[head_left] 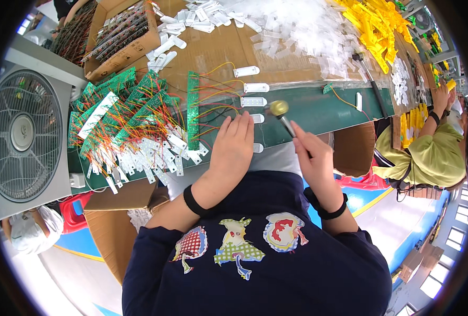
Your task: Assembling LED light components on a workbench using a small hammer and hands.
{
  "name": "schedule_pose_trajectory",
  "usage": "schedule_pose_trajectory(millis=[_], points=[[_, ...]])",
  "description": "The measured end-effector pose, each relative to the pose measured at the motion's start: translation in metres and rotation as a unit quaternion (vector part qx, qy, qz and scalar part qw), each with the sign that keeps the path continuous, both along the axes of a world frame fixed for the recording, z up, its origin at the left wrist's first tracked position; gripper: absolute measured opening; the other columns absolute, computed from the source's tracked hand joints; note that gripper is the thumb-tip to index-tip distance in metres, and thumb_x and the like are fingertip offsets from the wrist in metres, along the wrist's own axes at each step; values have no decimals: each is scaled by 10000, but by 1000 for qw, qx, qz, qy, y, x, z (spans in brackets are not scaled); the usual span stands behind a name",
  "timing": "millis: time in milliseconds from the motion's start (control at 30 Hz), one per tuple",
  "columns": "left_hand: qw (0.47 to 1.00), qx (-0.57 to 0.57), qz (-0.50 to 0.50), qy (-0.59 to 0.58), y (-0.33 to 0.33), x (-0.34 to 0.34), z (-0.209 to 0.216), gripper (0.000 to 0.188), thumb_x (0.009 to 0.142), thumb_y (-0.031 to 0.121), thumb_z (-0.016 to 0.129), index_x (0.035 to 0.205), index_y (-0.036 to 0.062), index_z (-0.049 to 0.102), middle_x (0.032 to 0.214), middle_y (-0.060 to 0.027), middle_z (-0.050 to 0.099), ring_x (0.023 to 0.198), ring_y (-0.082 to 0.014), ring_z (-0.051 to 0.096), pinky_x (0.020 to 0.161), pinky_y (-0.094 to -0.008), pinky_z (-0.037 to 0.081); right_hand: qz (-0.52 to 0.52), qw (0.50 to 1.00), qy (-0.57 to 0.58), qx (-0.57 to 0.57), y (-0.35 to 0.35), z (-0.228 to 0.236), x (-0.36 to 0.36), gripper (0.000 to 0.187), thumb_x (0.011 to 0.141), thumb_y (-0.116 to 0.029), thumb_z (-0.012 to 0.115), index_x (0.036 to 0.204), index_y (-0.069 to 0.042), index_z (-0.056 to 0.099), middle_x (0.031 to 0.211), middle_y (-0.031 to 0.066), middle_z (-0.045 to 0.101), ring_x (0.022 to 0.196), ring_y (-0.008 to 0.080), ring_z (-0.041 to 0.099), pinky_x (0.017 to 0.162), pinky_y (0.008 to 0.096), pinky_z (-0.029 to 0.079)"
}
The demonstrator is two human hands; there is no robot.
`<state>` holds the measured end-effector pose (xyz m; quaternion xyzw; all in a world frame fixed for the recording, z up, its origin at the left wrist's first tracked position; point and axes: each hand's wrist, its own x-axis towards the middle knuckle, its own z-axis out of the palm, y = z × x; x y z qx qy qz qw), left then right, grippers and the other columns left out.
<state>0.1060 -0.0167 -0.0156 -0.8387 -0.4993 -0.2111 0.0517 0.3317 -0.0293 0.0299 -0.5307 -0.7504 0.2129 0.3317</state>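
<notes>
My left hand [233, 147] lies flat, fingers stretched out, over the wires beside a column of small white LED modules [254, 101]. Thin red and yellow wires join these modules to a long green circuit board [193, 108] on the left. In my right hand [315, 155] is a small mallet [279, 108] with a rounded gold-yellow head, slightly blurred. The mallet head hovers or rests just right of the modules; I cannot tell whether it touches the green bench surface. My left fingertips partly cover one module.
Wired green boards [134, 105] with white modules are heaped left, next to a grey fan [24, 134]. Behind lie white plastic pieces [302, 37], yellow parts [376, 26] and a carton [120, 39]. Right are a black-handled tool [373, 84] and a person in a green top [429, 158].
</notes>
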Motion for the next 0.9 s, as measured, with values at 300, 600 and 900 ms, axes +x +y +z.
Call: schedule_pose_trajectory(millis=[300, 600, 900], points=[[1000, -5, 12, 20, -3, 5, -2, 530, 858, 129, 681, 1346, -69, 625, 1375, -248, 627, 1229, -352, 634, 1093, -468, 477, -48, 996, -68, 35, 1, -14, -9, 324, 953, -63, 708, 1275, -78, 735, 773, 116, 603, 618, 336, 624, 560, 437, 494], [999, -36, 27, -3, -4, 15, 2, 647, 868, 325, 790, 1438, 85, 598, 1341, -201, 619, 1220, -341, 599, 1115, -511, 435, -21, 965, -227, 129, 68, -15, 36, 298, 848, -117, 775, 1146, -123, 783, 880, 63, 654, 868, 301, 638, 754, 439, 541], [997, -40, 50, 47, -4, 19, -1, 622, 895, 370, 764, 1440, 118, 600, 1342, -156, 609, 1226, -300, 571, 1126, -522, 412, -118, 968, -221, 35, 238, 1, 41, 213, 933, -233, 690, 1082, -89, 741, 1151, 152, 728, 1065, 363, 704, 895, 459, 578]])
